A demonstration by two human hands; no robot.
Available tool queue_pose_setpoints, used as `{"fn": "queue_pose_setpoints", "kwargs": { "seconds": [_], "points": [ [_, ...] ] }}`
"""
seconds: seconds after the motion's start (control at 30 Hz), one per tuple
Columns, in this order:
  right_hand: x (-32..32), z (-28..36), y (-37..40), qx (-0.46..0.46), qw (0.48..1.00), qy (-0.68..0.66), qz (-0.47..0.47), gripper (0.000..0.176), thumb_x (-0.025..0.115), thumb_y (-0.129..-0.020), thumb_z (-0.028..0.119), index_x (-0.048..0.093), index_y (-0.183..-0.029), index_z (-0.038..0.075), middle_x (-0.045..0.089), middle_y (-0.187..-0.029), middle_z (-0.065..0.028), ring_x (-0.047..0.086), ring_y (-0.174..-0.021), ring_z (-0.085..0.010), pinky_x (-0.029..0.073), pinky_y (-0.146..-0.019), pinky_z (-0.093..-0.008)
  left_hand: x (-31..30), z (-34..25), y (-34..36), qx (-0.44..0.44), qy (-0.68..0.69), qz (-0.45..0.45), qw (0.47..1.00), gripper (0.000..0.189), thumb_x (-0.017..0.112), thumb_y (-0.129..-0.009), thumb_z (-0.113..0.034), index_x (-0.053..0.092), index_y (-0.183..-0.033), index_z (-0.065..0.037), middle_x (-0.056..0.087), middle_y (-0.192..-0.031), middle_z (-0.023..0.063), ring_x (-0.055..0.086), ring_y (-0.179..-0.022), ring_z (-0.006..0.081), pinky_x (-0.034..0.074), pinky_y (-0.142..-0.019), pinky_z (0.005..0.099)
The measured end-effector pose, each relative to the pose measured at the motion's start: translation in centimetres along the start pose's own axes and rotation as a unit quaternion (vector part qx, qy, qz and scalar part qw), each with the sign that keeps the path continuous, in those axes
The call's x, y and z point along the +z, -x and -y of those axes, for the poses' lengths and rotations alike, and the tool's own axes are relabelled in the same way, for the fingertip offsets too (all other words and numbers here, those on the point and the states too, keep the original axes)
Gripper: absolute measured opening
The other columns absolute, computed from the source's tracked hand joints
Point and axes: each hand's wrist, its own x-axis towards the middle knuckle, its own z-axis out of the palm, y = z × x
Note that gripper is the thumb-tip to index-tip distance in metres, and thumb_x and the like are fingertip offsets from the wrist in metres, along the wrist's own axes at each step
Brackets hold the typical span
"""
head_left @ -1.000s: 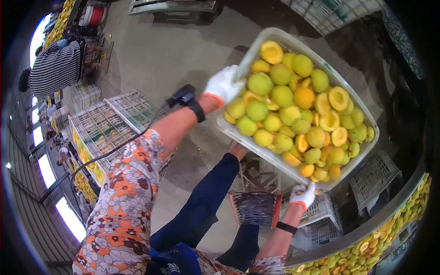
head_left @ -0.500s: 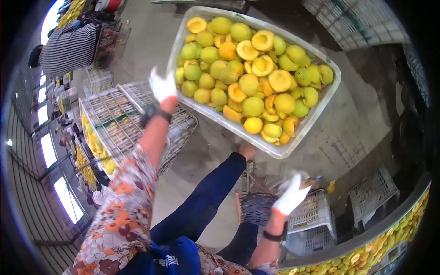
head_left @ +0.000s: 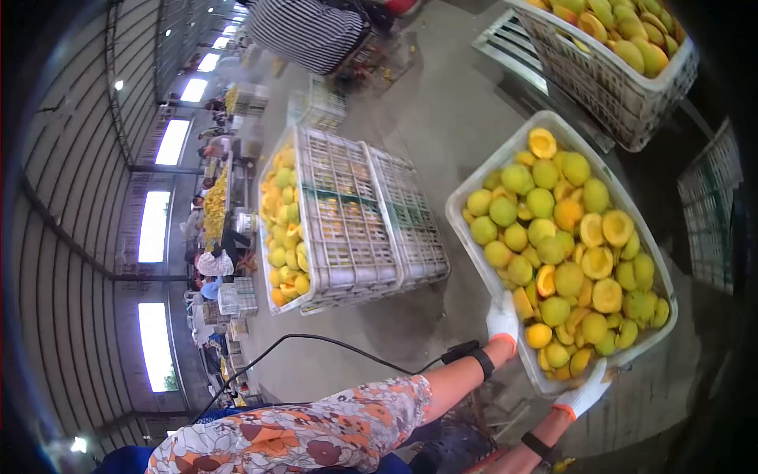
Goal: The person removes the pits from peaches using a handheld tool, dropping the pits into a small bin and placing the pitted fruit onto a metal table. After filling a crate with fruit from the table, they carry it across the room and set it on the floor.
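Note:
A pale plastic crate (head_left: 483,291) full of halved yellow-green fruit (head_left: 568,279) lies in front of me, tilted in the view. My left hand (head_left: 503,322), in a white glove with an orange cuff, is closed on the crate's near left edge. At the near lower rim is my right hand (head_left: 586,393), also gloved, gripping the same crate. Something small and dark shows by its fingers, too small to name. Part of each hand's fingers is hidden by the rim.
Stacked crates of fruit (head_left: 351,213) stand to the left. Another full crate (head_left: 600,79) is at the upper right, near a metal frame (head_left: 513,47). A person in a striped top (head_left: 304,31) is at the top; other people work far left.
Both hands, apart from the crate before, have come onto its rim. The view has swung, so the crate appears lower and farther right, and the stacked crates show more fully.

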Motion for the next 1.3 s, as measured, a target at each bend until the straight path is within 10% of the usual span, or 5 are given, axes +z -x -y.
{"fn": "queue_pose_setpoints", "kwargs": {
  "seconds": [0.37,0.67,0.93,1.1,1.3],
  "points": [
    [5.8,-1.0,4.9,0.023,0.997,0.06,-0.04,0.049,0.061,-0.098,0.019,0.045,-0.134,-0.011,0.054,-0.13,-0.0251,0.053,-0.116,-0.0273,0.042,-0.107,-0.0418,-1.6,-1.2,-9.5,0.007,0.069,0.034,0.997,0.047,0.057,-0.102,-0.041,0.066,-0.119,0.002,0.071,-0.107,0.0111,0.062,-0.095,0.0214,0.05,-0.087,0.0394],
    [9.6,-2.9,6.1,-0.02,0.991,0.092,-0.098,0.071,0.064,-0.095,0.03,0.035,-0.147,-0.009,0.048,-0.142,-0.0327,0.049,-0.133,-0.0418,0.037,-0.113,-0.0451,-3.5,-3.5,-14.7,0.058,0.046,0.104,0.992,0.047,0.056,-0.102,-0.037,0.062,-0.124,0.005,0.069,-0.115,0.0125,0.062,-0.099,0.0223,0.05,-0.087,0.0378],
    [2.4,-1.4,4.0,-0.028,0.995,0.095,0.024,0.062,0.066,-0.097,0.02,0.04,-0.148,-0.004,0.053,-0.145,-0.018,0.051,-0.134,-0.0241,0.038,-0.112,-0.0337,-5.2,-5.6,-12.7,0.15,-0.167,0.022,0.974,0.062,0.06,-0.098,-0.043,0.048,-0.141,0.001,0.06,-0.135,0.022,0.058,-0.121,0.0334,0.045,-0.103,0.0417],
    [-2.2,12.5,-1.0,-0.125,0.977,0.159,-0.059,0.057,0.065,-0.094,0.019,0.047,-0.143,-0.005,0.055,-0.144,-0.0208,0.055,-0.131,-0.0272,0.039,-0.112,-0.0376,-5.9,-10.9,-3.9,0.521,-0.334,0.114,0.777,0.052,0.067,-0.089,-0.019,0.054,-0.137,-0.004,0.054,-0.139,0.0217,0.048,-0.133,0.0406,0.039,-0.112,0.0477],
    [-0.5,33.1,-11.2,-0.434,0.876,0.084,-0.194,0.055,0.064,-0.096,0.022,0.047,-0.138,-0.008,0.06,-0.134,-0.0199,0.058,-0.122,-0.0272,0.04,-0.109,-0.0365,-1.7,-11.6,1.3,0.538,-0.501,0.259,0.626,0.066,0.076,-0.077,-0.026,0.056,-0.139,-0.014,0.038,-0.154,0.0219,0.037,-0.141,0.0415,0.03,-0.116,0.0544]
  ]
}}
